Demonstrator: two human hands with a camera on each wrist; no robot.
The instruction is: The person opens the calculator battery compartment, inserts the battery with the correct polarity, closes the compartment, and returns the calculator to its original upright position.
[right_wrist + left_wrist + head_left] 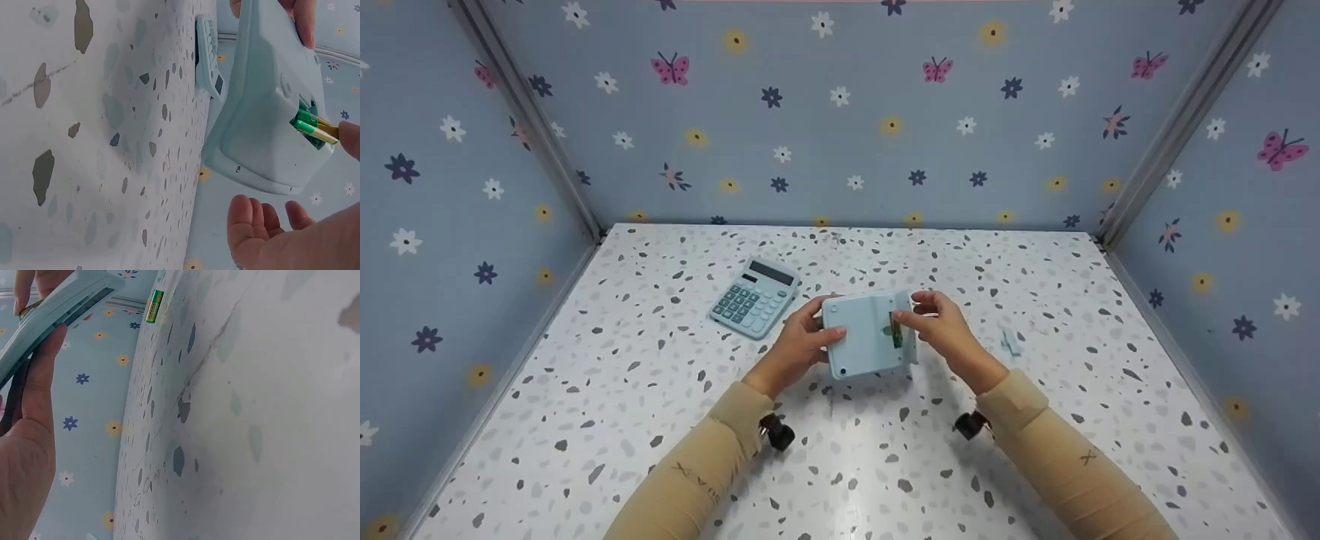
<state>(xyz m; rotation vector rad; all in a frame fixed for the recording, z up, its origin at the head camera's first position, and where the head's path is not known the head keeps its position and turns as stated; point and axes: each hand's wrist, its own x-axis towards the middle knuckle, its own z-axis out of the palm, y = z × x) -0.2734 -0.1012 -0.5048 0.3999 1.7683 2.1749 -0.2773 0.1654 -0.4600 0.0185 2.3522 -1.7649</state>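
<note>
One dark X can be read on the tan right sleeve (1080, 469); another marks the left sleeve (682, 487), beside characters too blurred to read. A black wrist camera (780, 435) sits under the left cuff, and a second black camera (969, 424) under the right one. Beyond them, the left hand (799, 341) grips a light-blue calculator (859, 337), back up and raised above the speckled tabletop (847, 487), thumb on the back and fingers underneath. The right hand (949, 326) has its fingers loosely bent and apart from the case, its thumb touching a green-and-gold battery (318, 132) in the open battery slot. Any print on that battery is illegible. A loose green battery (154, 306) lies on the tabletop in the left wrist view, its yellowish lettering too small to make out. Right of the right hand lies a small light-blue plastic piece (1011, 343). Farther off to the left, a second calculator (756, 298) rests face up, its key legends unreadable. Behind stands a blue wall (862, 157) with flowers and pink butterflies.
</note>
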